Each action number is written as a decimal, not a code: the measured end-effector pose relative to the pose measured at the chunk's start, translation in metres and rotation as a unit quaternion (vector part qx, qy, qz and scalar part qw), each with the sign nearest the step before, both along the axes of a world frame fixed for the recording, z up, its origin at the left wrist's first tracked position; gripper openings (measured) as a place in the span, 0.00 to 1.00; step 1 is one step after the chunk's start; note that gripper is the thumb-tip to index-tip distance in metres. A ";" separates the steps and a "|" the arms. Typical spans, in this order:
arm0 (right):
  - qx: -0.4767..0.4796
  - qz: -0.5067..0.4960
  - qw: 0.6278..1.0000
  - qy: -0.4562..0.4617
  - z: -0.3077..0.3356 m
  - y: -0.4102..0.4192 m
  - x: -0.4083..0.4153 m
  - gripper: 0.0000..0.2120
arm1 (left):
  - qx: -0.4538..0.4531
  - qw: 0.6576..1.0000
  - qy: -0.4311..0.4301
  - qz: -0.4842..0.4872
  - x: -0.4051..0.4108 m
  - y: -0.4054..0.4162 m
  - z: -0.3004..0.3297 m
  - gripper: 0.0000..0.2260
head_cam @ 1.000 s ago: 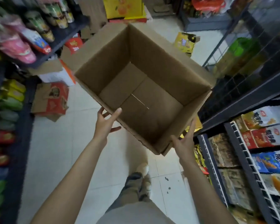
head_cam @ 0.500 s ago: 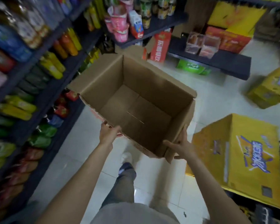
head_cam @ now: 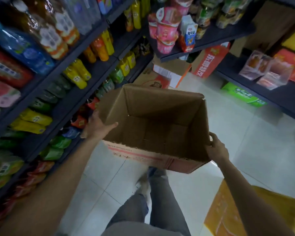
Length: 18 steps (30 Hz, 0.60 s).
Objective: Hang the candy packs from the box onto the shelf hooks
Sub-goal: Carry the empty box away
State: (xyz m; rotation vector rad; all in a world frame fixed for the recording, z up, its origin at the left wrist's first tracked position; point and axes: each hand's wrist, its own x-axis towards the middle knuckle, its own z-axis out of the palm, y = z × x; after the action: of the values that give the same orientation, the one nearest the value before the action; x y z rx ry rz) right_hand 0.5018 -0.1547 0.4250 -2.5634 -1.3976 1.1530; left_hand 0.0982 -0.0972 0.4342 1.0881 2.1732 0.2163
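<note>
Floor: pale tiles (head_cam: 255, 138) are seen in the aisle, with open room ahead and to the right of the box.
Left edge: a dark shelf (head_cam: 65, 106) full of bottles is just beside the box.
Near right corner: a yellow carton (head_cam: 228, 217) is stood on the floor.
Left hand (head_cam: 96, 126): the box's left wall is gripped, thumb laid over the rim.
Right hand (head_cam: 215, 149): fingers are curled round the box's right near corner.
Box (head_cam: 153, 132): it is held up between both hands, above the floor, open top up; nothing is seen inside.
</note>
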 end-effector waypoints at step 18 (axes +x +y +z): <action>0.108 0.106 0.987 0.045 -0.212 0.369 -0.045 0.21 | -0.147 0.986 0.028 0.080 -0.037 0.173 -0.262 0.38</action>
State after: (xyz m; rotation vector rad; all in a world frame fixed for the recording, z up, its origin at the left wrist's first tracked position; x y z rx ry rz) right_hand 0.4564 0.2144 0.2131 -2.2328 -1.7015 1.0574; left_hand 0.0616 0.0758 0.1724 0.7639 2.2569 -0.0646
